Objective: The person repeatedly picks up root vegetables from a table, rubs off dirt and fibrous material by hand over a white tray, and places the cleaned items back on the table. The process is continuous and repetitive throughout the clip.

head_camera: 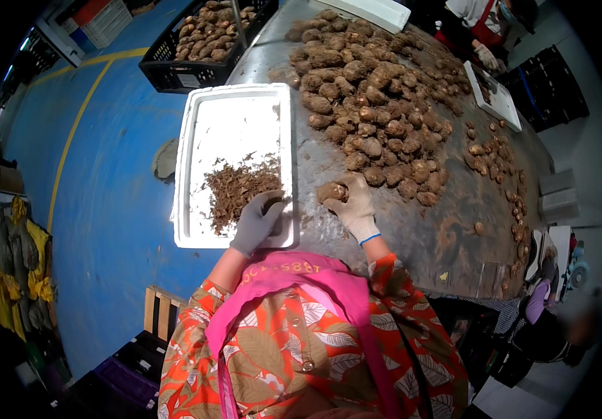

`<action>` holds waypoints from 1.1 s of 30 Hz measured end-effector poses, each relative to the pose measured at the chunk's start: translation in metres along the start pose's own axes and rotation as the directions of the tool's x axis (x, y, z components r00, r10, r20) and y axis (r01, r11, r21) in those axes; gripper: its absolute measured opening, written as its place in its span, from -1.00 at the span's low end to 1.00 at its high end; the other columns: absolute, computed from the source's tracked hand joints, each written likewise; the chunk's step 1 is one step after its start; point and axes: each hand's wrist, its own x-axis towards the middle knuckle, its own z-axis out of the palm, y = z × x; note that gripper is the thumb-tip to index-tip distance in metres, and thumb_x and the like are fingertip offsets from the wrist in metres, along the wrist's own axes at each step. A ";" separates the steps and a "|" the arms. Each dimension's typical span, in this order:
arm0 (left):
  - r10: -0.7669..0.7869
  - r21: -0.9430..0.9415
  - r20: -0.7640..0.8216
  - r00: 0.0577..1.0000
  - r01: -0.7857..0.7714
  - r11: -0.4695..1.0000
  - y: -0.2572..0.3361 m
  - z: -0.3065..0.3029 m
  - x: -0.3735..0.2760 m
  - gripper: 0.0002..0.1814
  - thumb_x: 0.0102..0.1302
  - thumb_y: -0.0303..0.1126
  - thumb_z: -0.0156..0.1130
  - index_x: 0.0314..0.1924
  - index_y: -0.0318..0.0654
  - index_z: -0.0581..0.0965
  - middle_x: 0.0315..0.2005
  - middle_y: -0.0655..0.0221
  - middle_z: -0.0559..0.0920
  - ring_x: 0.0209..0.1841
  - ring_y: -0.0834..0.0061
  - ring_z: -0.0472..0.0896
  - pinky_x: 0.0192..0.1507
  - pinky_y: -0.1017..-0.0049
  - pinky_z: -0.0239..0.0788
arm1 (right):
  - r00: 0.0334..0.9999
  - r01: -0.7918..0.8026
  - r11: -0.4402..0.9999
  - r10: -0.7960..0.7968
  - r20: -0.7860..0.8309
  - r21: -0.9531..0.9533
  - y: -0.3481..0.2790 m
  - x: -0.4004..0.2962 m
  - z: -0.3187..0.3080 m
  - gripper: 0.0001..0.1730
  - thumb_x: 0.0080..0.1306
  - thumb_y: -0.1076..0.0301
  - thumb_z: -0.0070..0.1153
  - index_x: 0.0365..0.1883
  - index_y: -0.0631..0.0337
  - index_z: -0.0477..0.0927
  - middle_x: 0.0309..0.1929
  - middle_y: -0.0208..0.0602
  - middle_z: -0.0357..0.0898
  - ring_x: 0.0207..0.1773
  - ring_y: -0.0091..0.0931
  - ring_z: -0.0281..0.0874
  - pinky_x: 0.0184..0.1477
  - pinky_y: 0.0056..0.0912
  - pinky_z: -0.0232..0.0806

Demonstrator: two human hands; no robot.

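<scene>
My right hand (355,205), in a pale knitted work glove, is closed around a brown taro corm (332,193) at the near edge of a large taro heap (379,110). The heap lies on a metal table (411,241). To the left stands a white foam tray (181,183) with a pile of brown husk scraps (238,191) in it. Over the near right corner of this tray is my left hand (260,221), in a grey glove, beside the scraps. Its fingers are curved, and their tips are partly hidden, so I cannot tell whether they hold anything.
A black plastic crate (175,73) of taro stands beyond the foam tray. Smaller corms (492,157) lie at the right. Across the table a gloved co-worker (487,56) is beside another white tray (505,110). Another person (539,304) is at the lower right.
</scene>
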 end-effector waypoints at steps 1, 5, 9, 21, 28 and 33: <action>0.000 0.037 -0.010 1.000 0.000 0.999 0.000 0.001 0.001 -0.57 0.36 -0.30 0.19 0.16 -0.38 0.51 -0.22 0.29 0.70 -0.23 0.59 0.62 -0.13 0.56 0.46 | 0.996 0.091 0.996 -0.091 0.014 0.011 -0.011 0.001 -0.005 -0.33 -0.03 0.14 0.47 0.02 0.25 0.55 -0.03 -0.12 0.62 -0.01 -0.36 0.64 0.05 -0.33 0.49; 0.028 0.053 0.159 0.987 -0.037 0.998 0.030 -0.001 0.001 -0.36 0.32 -0.25 0.23 0.35 -0.30 0.32 -0.07 0.21 0.64 -0.11 0.49 0.61 -0.04 0.48 0.45 | 0.950 0.289 0.927 -0.307 0.046 0.238 -0.065 0.003 -0.033 -0.41 -0.05 0.32 0.46 0.01 0.17 0.58 -0.07 -0.15 0.59 -0.07 -0.35 0.61 -0.03 -0.37 0.50; 0.061 -0.216 0.309 0.949 0.008 0.976 0.024 -0.015 0.005 -0.33 0.34 -0.23 0.25 0.36 -0.35 0.28 0.05 0.23 0.58 0.06 0.52 0.53 0.11 0.49 0.36 | 0.881 0.410 0.818 -0.469 0.054 0.404 -0.091 0.011 -0.030 -0.47 -0.01 0.43 0.42 -0.01 0.26 0.60 -0.11 -0.19 0.55 -0.13 -0.37 0.59 -0.07 -0.36 0.48; 0.075 -0.299 -0.214 0.974 -0.139 0.944 0.032 -0.044 -0.017 -0.42 0.40 -0.21 0.16 0.31 -0.39 0.35 0.09 0.22 0.55 0.11 0.49 0.50 0.16 0.50 0.32 | 0.847 0.399 0.633 -0.531 -0.003 0.664 -0.159 0.023 0.019 -0.91 0.08 0.56 0.27 -0.40 0.29 0.67 -0.38 -0.12 0.61 -0.30 -0.32 0.62 -0.23 -0.35 0.45; 0.097 -0.269 -0.306 0.947 -0.183 0.946 0.017 -0.054 -0.015 -0.35 0.44 -0.04 0.11 0.34 -0.35 0.31 0.15 0.20 0.50 0.18 0.42 0.45 0.24 0.43 0.26 | 0.830 0.223 0.857 -0.417 0.371 0.465 -0.145 0.035 0.040 -0.85 0.30 0.38 0.15 -0.26 0.23 0.70 -0.28 -0.22 0.65 -0.27 -0.41 0.60 -0.26 -0.40 0.46; 0.078 -0.405 -0.260 0.963 -0.182 0.896 0.010 -0.056 -0.014 -0.32 0.36 -0.13 0.22 0.35 -0.34 0.30 0.21 0.21 0.46 0.25 0.39 0.41 0.31 0.41 0.21 | 0.933 -0.110 0.676 -0.183 0.311 0.728 -0.180 0.043 0.026 -0.76 0.35 0.44 0.07 -0.08 0.28 0.68 -0.34 -0.29 0.67 -0.38 -0.61 0.53 -0.30 -0.54 0.41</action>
